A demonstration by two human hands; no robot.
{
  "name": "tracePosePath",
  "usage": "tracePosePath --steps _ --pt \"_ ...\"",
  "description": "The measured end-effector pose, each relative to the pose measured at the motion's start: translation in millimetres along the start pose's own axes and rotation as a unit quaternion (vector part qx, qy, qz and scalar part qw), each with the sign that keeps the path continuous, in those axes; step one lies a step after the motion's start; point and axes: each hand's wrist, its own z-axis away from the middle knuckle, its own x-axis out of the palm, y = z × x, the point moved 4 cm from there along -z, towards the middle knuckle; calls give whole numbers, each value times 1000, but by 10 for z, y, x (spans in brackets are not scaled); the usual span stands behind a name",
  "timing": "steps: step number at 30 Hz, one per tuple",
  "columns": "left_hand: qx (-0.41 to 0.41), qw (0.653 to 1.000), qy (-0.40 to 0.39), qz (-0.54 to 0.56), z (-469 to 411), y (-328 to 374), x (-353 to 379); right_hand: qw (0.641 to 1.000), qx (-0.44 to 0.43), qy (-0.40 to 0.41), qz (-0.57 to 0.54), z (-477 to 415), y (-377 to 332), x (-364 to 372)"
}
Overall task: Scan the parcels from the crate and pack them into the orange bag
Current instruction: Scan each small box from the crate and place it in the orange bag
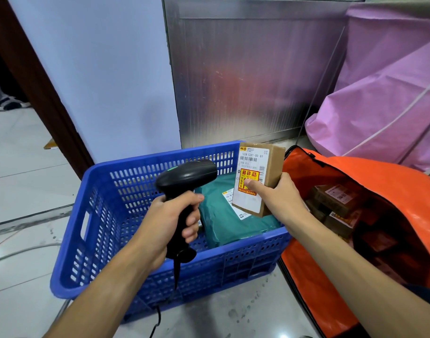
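Observation:
My left hand (171, 219) grips the handle of a black barcode scanner (185, 178), whose head points right toward a brown cardboard parcel (259, 176). My right hand (278, 197) holds that parcel upright above the blue crate (92, 215), thumb pressed on its yellow-and-red sticker, white label facing the scanner. A green plastic mailer (229, 223) with a white label lies inside the crate. To the right, the orange bag (355, 172) stands open, and several brown boxes (336, 200) lie inside it.
A pink bag (384, 93) leans against the ribbed metal wall (245, 76) behind the orange bag. The scanner's black cable (157, 318) hangs down in front of the crate. Grey cables (21, 252) run over the tiled floor at left, near a dark door frame (40, 76).

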Motion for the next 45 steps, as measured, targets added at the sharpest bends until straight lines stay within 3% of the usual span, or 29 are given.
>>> tracePosePath --steps 27,38,45 --pt "19 1000 9 -20 -32 -15 -22 1000 8 -15 -11 17 1 52" --pt "39 998 9 -49 -77 -26 -56 991 1 -102 -83 92 -45 167" --pt "71 993 60 -67 -167 19 38 980 15 -162 -112 278 -178 114"
